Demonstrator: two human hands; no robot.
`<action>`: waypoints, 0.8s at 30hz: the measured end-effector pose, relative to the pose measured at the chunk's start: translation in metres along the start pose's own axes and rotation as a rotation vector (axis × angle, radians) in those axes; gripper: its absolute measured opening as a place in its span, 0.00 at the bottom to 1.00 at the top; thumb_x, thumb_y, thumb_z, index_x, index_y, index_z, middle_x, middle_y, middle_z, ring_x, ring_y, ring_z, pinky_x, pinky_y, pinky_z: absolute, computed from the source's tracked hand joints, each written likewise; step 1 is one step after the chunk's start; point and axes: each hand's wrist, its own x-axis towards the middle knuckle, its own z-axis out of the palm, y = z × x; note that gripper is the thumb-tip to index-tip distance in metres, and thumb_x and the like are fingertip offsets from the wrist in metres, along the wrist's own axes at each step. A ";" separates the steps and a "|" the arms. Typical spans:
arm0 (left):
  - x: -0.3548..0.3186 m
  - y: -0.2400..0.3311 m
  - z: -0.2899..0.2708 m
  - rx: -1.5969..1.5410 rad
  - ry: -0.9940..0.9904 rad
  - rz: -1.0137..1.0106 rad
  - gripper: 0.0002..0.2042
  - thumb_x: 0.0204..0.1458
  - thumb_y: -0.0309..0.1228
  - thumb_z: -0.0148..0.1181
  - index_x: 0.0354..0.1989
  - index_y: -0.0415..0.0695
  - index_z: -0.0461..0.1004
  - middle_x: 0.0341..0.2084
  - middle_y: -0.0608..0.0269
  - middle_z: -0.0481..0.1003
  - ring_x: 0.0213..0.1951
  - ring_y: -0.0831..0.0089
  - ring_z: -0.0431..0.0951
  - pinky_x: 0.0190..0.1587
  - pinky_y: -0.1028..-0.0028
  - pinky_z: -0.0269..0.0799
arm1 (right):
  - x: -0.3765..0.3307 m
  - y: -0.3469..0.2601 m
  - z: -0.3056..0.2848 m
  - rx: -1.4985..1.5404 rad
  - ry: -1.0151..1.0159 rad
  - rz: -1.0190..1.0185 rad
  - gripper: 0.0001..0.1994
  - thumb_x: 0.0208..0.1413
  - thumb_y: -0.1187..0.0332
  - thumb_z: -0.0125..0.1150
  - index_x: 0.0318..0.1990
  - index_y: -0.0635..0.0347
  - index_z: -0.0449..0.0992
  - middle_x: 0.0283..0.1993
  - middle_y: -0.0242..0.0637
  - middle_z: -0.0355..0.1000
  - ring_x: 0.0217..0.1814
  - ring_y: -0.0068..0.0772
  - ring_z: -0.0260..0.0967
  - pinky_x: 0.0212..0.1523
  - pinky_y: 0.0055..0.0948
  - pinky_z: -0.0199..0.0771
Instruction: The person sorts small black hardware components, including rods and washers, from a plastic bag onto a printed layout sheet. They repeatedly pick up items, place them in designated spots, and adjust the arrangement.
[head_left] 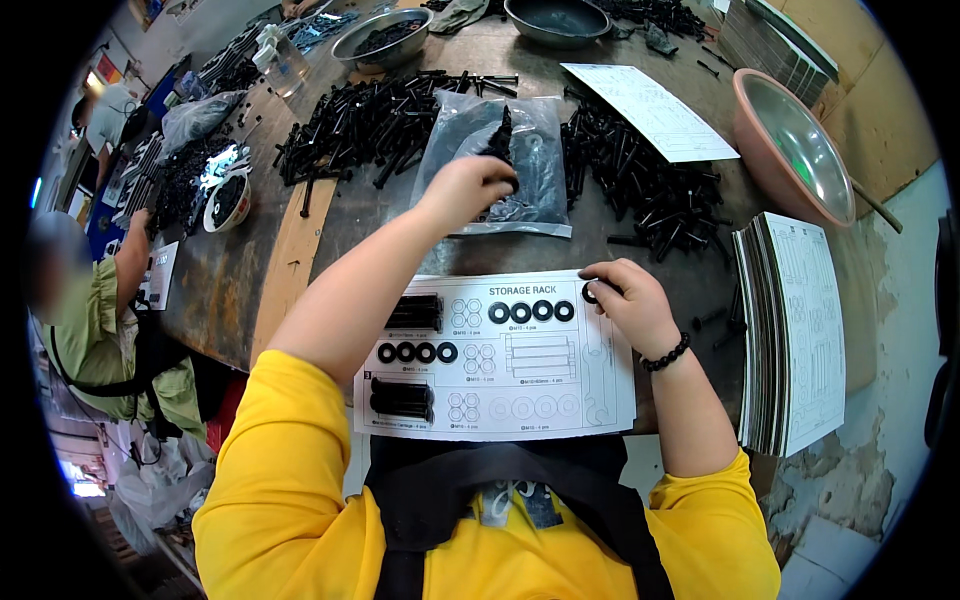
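Your left hand [462, 192] is over the clear plastic bag [545, 210], past the far edge of the printed card [618, 415], fingers bent close together; I can't tell whether they grip anything. Your right hand [640, 305] pinches a black washer [590, 292] at the card's far right corner, beside four laid washers [534, 311]. The card lies along the bench's [358, 217] near edge.

the stained surface [225, 305] bore black bolts [650, 190] in heaps, a clear bag [545, 185], a wooden strip [292, 265], a printed card [495, 362] and metal bowls [557, 18].
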 end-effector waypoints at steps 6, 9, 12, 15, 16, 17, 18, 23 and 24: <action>-0.025 0.012 -0.007 -0.143 -0.034 -0.304 0.06 0.48 0.27 0.58 0.33 0.37 0.74 0.23 0.63 0.74 0.25 0.78 0.72 0.30 0.77 0.68 | -0.003 -0.011 0.012 -0.025 -0.064 0.012 0.07 0.51 0.73 0.55 0.37 0.64 0.74 0.33 0.36 0.67 0.30 0.27 0.68 0.34 0.23 0.69; -0.009 -0.019 -0.003 0.193 0.060 -0.093 0.09 0.47 0.27 0.56 0.37 0.42 0.74 0.29 0.58 0.75 0.33 0.66 0.74 0.37 0.70 0.69 | -0.008 -0.016 0.017 0.002 -0.069 0.020 0.07 0.51 0.73 0.54 0.37 0.64 0.74 0.33 0.36 0.67 0.31 0.27 0.68 0.34 0.23 0.69; 0.003 -0.025 0.004 0.465 0.037 -0.107 0.13 0.45 0.31 0.57 0.41 0.46 0.74 0.34 0.55 0.74 0.41 0.58 0.72 0.43 0.65 0.67 | -0.016 -0.018 0.018 0.015 -0.069 -0.001 0.07 0.51 0.73 0.54 0.37 0.64 0.74 0.33 0.36 0.68 0.32 0.28 0.68 0.35 0.23 0.69; 0.014 -0.021 0.016 0.605 -0.012 -0.191 0.14 0.43 0.34 0.59 0.40 0.46 0.73 0.35 0.56 0.74 0.41 0.59 0.73 0.41 0.64 0.69 | -0.024 -0.010 0.018 -0.004 -0.039 -0.062 0.07 0.50 0.74 0.54 0.37 0.64 0.75 0.32 0.37 0.68 0.32 0.29 0.68 0.35 0.23 0.69; 0.016 -0.023 0.016 0.651 -0.008 -0.193 0.13 0.43 0.34 0.59 0.38 0.46 0.73 0.34 0.57 0.74 0.41 0.58 0.73 0.41 0.63 0.69 | -0.026 -0.010 0.016 -0.002 -0.038 -0.046 0.07 0.50 0.74 0.54 0.37 0.64 0.75 0.33 0.37 0.68 0.32 0.29 0.68 0.35 0.23 0.69; 0.017 -0.026 0.014 0.697 -0.003 -0.196 0.12 0.43 0.34 0.59 0.36 0.45 0.72 0.34 0.57 0.74 0.40 0.58 0.73 0.40 0.63 0.69 | -0.028 -0.014 0.015 0.000 -0.040 -0.032 0.07 0.50 0.74 0.54 0.37 0.63 0.75 0.33 0.37 0.68 0.33 0.29 0.68 0.35 0.24 0.69; 0.015 -0.024 0.016 0.735 -0.007 -0.197 0.11 0.43 0.34 0.59 0.35 0.45 0.72 0.34 0.58 0.74 0.40 0.58 0.74 0.39 0.63 0.69 | -0.033 -0.015 0.013 0.002 -0.039 -0.005 0.07 0.50 0.74 0.54 0.37 0.63 0.75 0.33 0.37 0.68 0.33 0.29 0.68 0.35 0.24 0.69; -0.011 -0.002 0.008 0.563 0.076 -0.130 0.10 0.44 0.34 0.59 0.32 0.43 0.71 0.29 0.57 0.74 0.35 0.57 0.74 0.35 0.62 0.69 | -0.046 0.002 0.004 -0.044 0.013 -0.039 0.07 0.48 0.74 0.56 0.36 0.63 0.74 0.32 0.38 0.69 0.33 0.32 0.68 0.36 0.26 0.69; -0.018 0.012 0.005 0.498 0.055 -0.130 0.09 0.44 0.33 0.59 0.32 0.43 0.72 0.29 0.57 0.74 0.35 0.57 0.74 0.35 0.63 0.68 | -0.051 0.005 0.003 -0.087 0.032 -0.062 0.07 0.48 0.74 0.56 0.36 0.63 0.74 0.32 0.38 0.69 0.32 0.33 0.68 0.36 0.27 0.69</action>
